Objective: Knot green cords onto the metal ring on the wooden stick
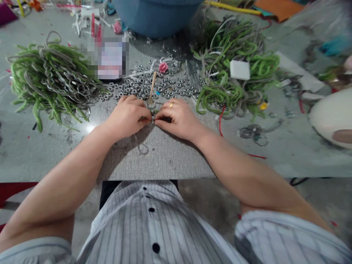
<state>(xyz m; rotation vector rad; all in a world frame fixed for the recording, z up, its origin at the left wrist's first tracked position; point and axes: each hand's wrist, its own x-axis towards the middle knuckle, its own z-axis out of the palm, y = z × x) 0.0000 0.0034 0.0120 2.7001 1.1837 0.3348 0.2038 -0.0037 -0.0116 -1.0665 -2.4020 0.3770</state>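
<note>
My left hand [131, 114] is closed, thumb and forefinger pinched on a thin grey cord [143, 149] whose loop droops onto the table below. Facing it, my right hand [176, 116], with a ring on one finger, pinches at the same short stretch of cord. The fingertips nearly meet, so the small parts between them are mostly hidden. Just beyond the fingers a thin wooden stick [153, 86] rises at a tilt, with small metal rings at its foot. Loose metal nuts [129, 87] spread behind both hands.
A bundle of green and grey cords with metal pieces [55, 77] lies left, another cord heap [228, 88] right, topped by a white square block [239, 69]. A blue tub [159, 18] stands behind. A phone [111, 60], a pink rose [163, 67] and a rounded white object [334, 113] are around.
</note>
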